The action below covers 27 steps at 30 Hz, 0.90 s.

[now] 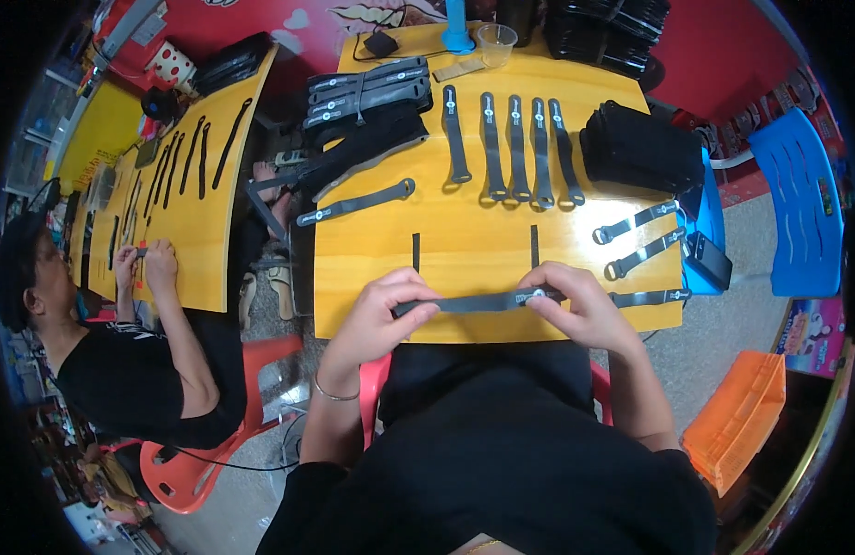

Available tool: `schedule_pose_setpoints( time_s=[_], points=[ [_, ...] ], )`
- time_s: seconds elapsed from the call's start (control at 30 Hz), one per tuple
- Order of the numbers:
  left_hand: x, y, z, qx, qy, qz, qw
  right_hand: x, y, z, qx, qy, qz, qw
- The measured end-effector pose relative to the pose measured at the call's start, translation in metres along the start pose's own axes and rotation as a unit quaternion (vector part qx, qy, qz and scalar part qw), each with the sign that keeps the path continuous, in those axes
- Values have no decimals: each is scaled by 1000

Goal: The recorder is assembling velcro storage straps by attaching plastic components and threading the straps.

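Observation:
A dark grey strap (480,303) with a pale printed mark is stretched sideways over the near edge of the yellow table (474,254). My left hand (381,314) pinches its left end between thumb and fingers. Its right end, by the printed mark, is gripped by my right hand (580,305). Fingers cover both tips of the strap. Just beyond it, two short black strips (415,252) lie upright on the tabletop, one ahead of each hand. Another strap (638,298) lies at the table's edge beside my right hand.
Several straps (515,148) lie in a row farther back, near a banded strap bundle (363,97) and a black stack (636,143). Two straps (645,240) rest at right. A clear cup (496,44) stands behind. At left, a co-worker (122,361) handles something small at another table (205,250).

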<state>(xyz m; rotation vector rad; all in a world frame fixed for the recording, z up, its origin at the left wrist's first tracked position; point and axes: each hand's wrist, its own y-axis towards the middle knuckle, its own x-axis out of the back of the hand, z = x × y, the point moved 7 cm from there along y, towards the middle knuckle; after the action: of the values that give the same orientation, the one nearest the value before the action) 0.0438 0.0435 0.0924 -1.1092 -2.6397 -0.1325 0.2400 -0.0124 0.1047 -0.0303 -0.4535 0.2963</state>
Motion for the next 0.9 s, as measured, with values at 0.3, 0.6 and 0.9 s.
schedule_pose_setpoints(
  time_s=[0.3,0.6,0.9],
  points=[
    [33,14,70,117,-206,-171,956,9,16,-68,-125,171,-155,965],
    [42,42,102,111,-178,-214,954,24,28,-102,-168,158,-249,941],
    [43,43,108,126,-90,-205,966,28,27,-105,-174,139,-292,930]
  ],
)
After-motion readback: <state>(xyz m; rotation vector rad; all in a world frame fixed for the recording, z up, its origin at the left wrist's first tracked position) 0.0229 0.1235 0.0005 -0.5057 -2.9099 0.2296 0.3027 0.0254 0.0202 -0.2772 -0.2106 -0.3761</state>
